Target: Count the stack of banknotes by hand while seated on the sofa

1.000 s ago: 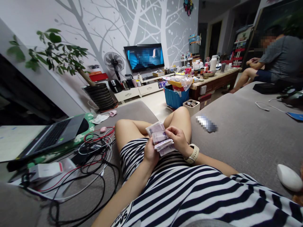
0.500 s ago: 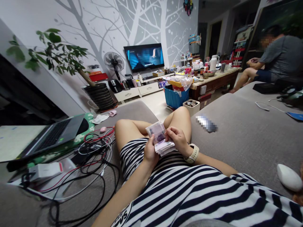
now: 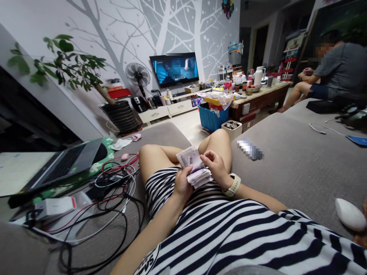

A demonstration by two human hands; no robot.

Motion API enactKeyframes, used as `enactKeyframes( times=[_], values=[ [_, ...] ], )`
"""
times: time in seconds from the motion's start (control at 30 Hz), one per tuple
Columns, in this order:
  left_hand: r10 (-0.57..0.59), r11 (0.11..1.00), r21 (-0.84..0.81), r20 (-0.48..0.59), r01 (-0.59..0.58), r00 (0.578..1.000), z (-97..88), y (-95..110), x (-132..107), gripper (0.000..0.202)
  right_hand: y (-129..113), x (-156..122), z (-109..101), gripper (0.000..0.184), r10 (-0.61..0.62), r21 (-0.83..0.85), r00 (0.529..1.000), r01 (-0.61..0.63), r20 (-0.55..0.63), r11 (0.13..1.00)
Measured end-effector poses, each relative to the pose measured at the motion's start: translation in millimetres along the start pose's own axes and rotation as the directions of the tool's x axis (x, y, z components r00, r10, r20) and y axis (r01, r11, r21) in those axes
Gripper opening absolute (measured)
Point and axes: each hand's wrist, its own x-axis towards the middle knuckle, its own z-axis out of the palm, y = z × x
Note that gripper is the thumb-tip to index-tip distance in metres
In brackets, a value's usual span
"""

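Left hand: grip closed on a stack of banknotes, thumb across the top face, at the left edge. Stack sits just over the lap, between the bent legs and the striped clothing. Upper part lies flat, face to camera; lower part shows layered note edges on the body side.

Right hand: fingers curled, thumb and fingertips together at the stack's right edge. Can't tell if that grip has a note pinched or is only touching. Pale-strapped watch on that wrist.

Around: everything near is on a grey sofa. Pixelated object just right of the right leg, can't ID it. White rounded object at far right. Left side: tangled cables, small pink item beside them, open laptop beyond.

Background: TV on, fan left of it, cluttered table with blue bin at its near end. Second person seated far right, hands together.
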Motion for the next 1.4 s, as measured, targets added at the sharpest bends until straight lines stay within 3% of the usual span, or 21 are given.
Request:
enactKeyframes(
  times=[0.2, 0.47, 0.7, 1.4],
  values=[
    [-0.008, 1.0, -0.015, 0.021, 0.008, 1.0, 0.3, 0.2, 1.1, 0.023, 2.3, 1.3, -1.8, 0.029, -0.023, -0.057, 1.0, 0.023, 0.003, 0.998],
    [-0.04, 0.986, -0.159, 0.026, 0.044, 0.999, -2.1, -2.8, 11.5, 0.028, -3.0, -0.7, 0.3, 0.027, -0.062, -0.023, 0.998, 0.063, 0.023, 0.998],
    [0.016, 0.991, -0.137, 0.054, -0.009, 0.998, -3.8, -4.7, 11.9, 0.027, -3.6, -3.1, 0.7, 0.025, -0.087, 0.056, 0.993, 0.083, 0.073, 0.995],
    [-0.003, 0.991, -0.133, 0.051, 0.01, 0.999, -2.8, -6.3, 8.9, 0.028, -5.7, -5.9, 0.9, 0.03, -0.048, 0.055, 0.995, 0.044, 0.089, 0.998]
  ],
)
